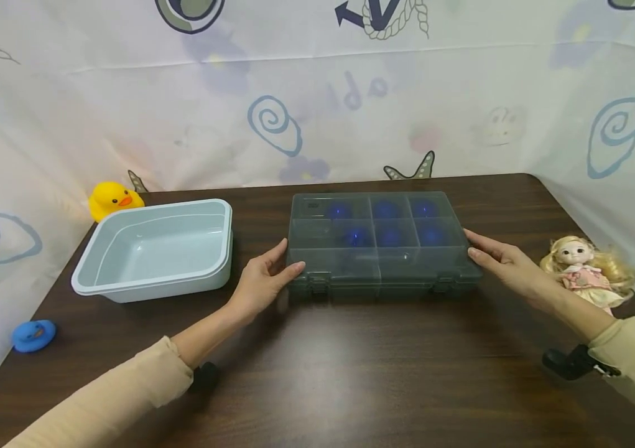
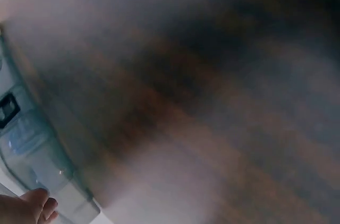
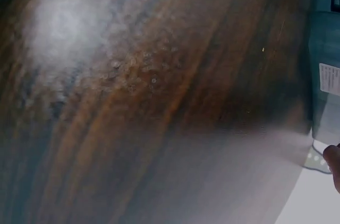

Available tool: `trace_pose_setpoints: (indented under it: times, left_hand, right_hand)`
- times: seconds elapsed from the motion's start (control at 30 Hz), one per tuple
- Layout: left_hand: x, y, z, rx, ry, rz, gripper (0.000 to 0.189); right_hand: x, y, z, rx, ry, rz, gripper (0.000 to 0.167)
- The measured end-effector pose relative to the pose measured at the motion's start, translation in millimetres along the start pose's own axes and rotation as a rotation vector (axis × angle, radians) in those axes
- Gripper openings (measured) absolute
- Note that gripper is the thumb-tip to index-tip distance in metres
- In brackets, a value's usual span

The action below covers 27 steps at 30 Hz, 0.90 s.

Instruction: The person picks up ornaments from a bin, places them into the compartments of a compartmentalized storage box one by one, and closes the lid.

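A clear grey-green plastic compartment box (image 1: 407, 267) with a closed lid lies on the dark wooden table. Several round blue shapes show dimly through its back compartments. My left hand (image 1: 261, 280) holds its left side, thumb at the front corner and fingers along the side. On the opposite end, my right hand (image 1: 510, 267) grips the right edge between thumb and fingers. In the left wrist view the box (image 2: 48, 155) appears at the lower left, with my left fingertips at its end. A white label shows on the box (image 3: 324, 43) in the right wrist view.
Left of the box stands a light blue plastic basin (image 1: 155, 289). Behind it is a yellow rubber duck (image 1: 112, 199); a blue toy duck (image 1: 33, 336) sits at the table's left edge. A blond doll (image 1: 586, 274) lies beside my right forearm. A patterned curtain (image 1: 317, 93) hangs behind the table.
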State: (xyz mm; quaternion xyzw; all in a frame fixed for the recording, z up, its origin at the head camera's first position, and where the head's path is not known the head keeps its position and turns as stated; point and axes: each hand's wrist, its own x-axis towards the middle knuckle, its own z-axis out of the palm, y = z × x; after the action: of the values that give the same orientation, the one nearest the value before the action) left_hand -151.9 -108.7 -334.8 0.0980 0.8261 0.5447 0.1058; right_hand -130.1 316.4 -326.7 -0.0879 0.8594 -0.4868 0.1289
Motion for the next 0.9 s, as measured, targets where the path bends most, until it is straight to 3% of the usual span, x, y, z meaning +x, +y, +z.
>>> trace_pose_setpoints:
  times: [0.37, 0.9]
  left_hand:
    - [1.2, 1.1, 4.8, -0.037, 0.002, -0.018, 0.076]
    - [-0.6, 3.1, 10.4, -0.108, 0.013, -0.026, 0.076]
  right_hand:
    - [1.0, 9.0, 4.1, -0.047, 0.029, -0.006, 0.061]
    - [2.4, 13.3, 10.0, 0.001, 0.059, -0.074, 0.06]
